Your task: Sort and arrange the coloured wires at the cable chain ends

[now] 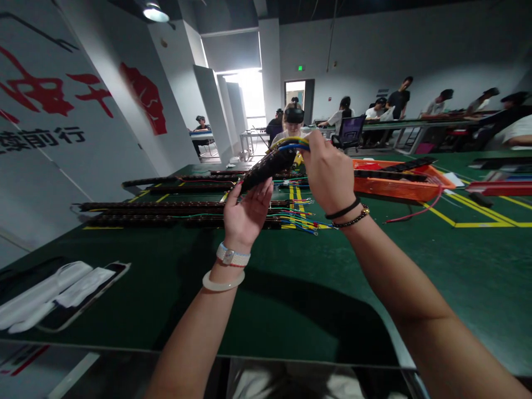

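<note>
A black segmented cable chain (pixel 270 166) is held up, tilted, in front of me above the table. Its lower end rests in my left hand (pixel 246 216), with the palm turned up and the thumb and fingers around its sides. My right hand (pixel 328 169) is closed at the upper end on a bundle of yellow and blue wires (pixel 296 144), which bends out of the chain. Fingers cover the wire ends. Behind my left hand, several black cable chains (pixel 166 208) lie side by side, with coloured wires (pixel 301 220) and ring terminals sticking out at their right ends.
An orange tray (pixel 399 191) with black chain pieces stands back right on the green table (pixel 291 310). Farther right lies a red strip (pixel 499 188). White packets and a phone-like dark object (pixel 83 310) lie front left. A person in a headset (pixel 294 117) sits opposite.
</note>
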Demonstrator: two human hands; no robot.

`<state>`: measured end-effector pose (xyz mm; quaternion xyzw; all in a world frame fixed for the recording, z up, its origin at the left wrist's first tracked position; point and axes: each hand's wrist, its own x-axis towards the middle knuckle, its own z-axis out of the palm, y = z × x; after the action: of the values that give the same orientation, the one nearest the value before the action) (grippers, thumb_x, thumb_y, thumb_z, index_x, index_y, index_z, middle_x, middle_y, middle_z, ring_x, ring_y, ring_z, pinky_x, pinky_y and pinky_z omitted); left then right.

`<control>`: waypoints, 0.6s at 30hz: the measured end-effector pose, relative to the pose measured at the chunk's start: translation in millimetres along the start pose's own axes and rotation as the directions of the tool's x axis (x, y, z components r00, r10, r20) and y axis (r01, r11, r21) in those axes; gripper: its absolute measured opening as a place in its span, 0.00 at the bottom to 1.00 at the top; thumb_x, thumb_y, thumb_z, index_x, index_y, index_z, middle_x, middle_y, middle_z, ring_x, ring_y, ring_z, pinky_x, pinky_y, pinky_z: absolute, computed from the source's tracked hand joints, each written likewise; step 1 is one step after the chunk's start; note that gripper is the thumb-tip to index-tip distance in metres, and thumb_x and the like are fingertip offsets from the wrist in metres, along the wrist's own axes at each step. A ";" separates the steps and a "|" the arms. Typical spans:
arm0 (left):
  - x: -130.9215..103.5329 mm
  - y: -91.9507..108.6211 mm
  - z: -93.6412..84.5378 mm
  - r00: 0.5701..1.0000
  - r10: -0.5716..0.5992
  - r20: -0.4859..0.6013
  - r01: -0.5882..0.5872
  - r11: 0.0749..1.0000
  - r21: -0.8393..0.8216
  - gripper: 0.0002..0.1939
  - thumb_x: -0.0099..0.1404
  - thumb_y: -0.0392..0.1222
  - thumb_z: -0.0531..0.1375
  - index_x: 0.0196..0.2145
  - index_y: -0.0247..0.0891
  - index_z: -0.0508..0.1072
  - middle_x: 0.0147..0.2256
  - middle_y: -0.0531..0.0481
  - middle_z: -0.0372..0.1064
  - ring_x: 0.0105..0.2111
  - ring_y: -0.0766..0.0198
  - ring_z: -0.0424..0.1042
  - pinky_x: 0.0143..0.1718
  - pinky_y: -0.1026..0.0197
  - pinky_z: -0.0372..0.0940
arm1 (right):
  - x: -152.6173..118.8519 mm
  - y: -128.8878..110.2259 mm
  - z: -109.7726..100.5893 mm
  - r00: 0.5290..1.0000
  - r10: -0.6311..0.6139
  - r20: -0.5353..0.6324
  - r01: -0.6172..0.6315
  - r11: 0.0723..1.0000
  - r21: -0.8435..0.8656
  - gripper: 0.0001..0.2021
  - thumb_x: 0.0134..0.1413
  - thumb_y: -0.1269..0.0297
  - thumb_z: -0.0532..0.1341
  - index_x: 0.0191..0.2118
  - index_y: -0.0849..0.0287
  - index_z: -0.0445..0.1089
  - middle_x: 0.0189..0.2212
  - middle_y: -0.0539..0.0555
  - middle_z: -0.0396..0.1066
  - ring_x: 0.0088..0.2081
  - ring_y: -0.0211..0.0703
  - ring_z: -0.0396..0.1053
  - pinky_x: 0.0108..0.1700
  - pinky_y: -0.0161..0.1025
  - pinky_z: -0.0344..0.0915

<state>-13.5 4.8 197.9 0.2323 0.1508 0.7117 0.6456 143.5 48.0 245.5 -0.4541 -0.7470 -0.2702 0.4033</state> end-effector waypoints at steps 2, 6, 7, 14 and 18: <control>-13.8 4.8 -6.4 0.999 0.015 -0.041 -0.015 1.000 0.009 0.24 0.67 0.45 0.46 0.57 0.28 0.59 0.51 0.38 0.65 0.54 0.57 0.64 0.52 0.58 0.64 | -14.0 4.8 0.7 0.995 0.024 0.097 -0.025 1.000 0.010 0.19 0.66 0.62 0.37 0.53 0.66 0.55 0.38 0.62 0.69 0.37 0.47 0.69 0.33 0.39 0.60; -46.6 8.6 -36.4 0.979 -0.023 -0.203 0.018 1.000 -0.024 0.27 0.64 0.44 0.50 0.58 0.29 0.55 0.53 0.36 0.62 0.54 0.55 0.64 0.52 0.53 0.64 | -54.6 0.2 16.2 0.924 0.002 0.383 -0.027 0.998 0.060 0.14 0.66 0.60 0.43 0.46 0.62 0.59 0.35 0.59 0.72 0.32 0.45 0.70 0.27 0.36 0.55; -54.6 8.2 -45.9 0.970 -0.042 -0.238 0.037 0.999 -0.025 0.28 0.63 0.43 0.50 0.59 0.29 0.54 0.53 0.34 0.61 0.54 0.54 0.63 0.52 0.51 0.64 | -66.2 -3.0 22.2 0.902 -0.016 0.432 -0.023 0.996 0.085 0.13 0.65 0.59 0.44 0.46 0.60 0.59 0.35 0.59 0.72 0.32 0.45 0.70 0.27 0.36 0.55; -82.9 6.3 -99.4 0.895 -0.070 -0.440 0.091 0.995 0.028 0.29 0.62 0.42 0.52 0.59 0.31 0.52 0.55 0.33 0.58 0.54 0.51 0.64 0.52 0.48 0.64 | -133.5 -23.2 52.2 0.779 -0.099 0.619 -0.094 0.958 0.272 0.13 0.65 0.56 0.45 0.43 0.58 0.60 0.36 0.57 0.72 0.34 0.44 0.70 0.28 0.35 0.54; -84.1 7.9 -115.0 0.851 -0.083 -0.519 0.139 0.988 0.071 0.29 0.60 0.40 0.53 0.58 0.31 0.54 0.55 0.32 0.59 0.54 0.50 0.63 0.52 0.49 0.63 | -155.6 -27.4 58.7 0.726 -0.141 0.673 -0.188 0.901 0.392 0.12 0.66 0.59 0.42 0.45 0.58 0.58 0.35 0.55 0.71 0.32 0.41 0.69 0.30 0.35 0.56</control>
<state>-75.7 -69.5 93.1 0.0588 0.3685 0.7002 0.6086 138.8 9.5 81.4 -0.4296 -0.8772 0.0956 0.1920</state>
